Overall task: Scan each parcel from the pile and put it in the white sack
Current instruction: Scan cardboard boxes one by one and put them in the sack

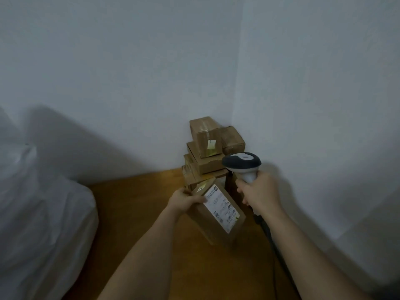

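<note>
Left hand (186, 199): grips the far-left end of the parcel (218, 215), held above the floor (151, 224), label up.
Right hand (257, 192): wrapped round the scanner (242, 165) handle, just right of the parcel.
Pile (207, 152): far corner.
White sack (41, 213): left.

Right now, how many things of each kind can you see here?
Cardboard parcels in the corner pile: about 6, the lower ones hard to separate
Parcel held in left hand: 1
Barcode scanner: 1
White sack: 1
Total: about 9

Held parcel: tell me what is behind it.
Behind the held parcel stands the pile of brown boxes in the wall corner. The parcel and the left hand cover the pile's lowest boxes, so their number cannot be told.
</note>
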